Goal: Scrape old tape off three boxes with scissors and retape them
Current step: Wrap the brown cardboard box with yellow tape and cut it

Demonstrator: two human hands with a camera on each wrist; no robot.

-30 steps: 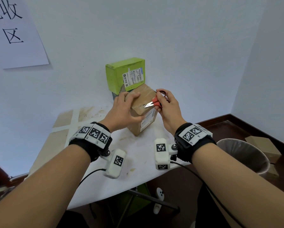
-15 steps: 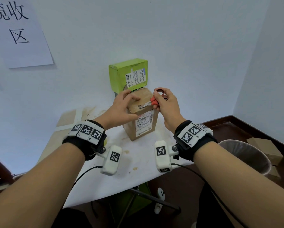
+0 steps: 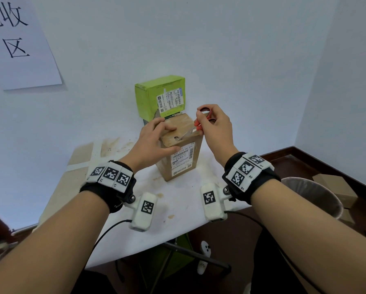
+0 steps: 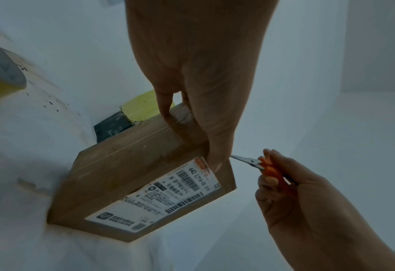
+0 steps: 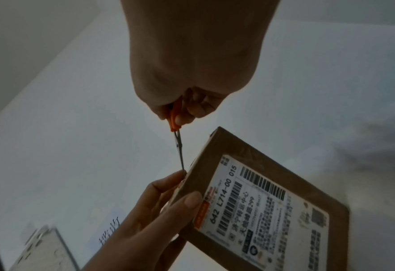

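A brown cardboard box (image 3: 182,162) with a white shipping label stands upright on the white table (image 3: 173,200). My left hand (image 3: 156,139) grips its top end, fingers over the top and thumb on the labelled face (image 4: 214,157) (image 5: 187,199). My right hand (image 3: 215,126) holds small red-handled scissors (image 3: 199,124), their closed blades (image 5: 180,155) angled down onto the box's top face, tip close to my left fingers. Behind stands a green box (image 3: 160,96) on a dark box (image 4: 113,126).
The table sits in a corner between white walls; a paper sign (image 3: 16,39) hangs at the left. A grey waste bin (image 3: 313,194) stands by the table's right edge, with cardboard boxes (image 3: 334,185) on the floor beyond it.
The brown box has been turned upright, its label now facing me. My left hand shifted to its top, and the scissors' tip moved onto the top face.
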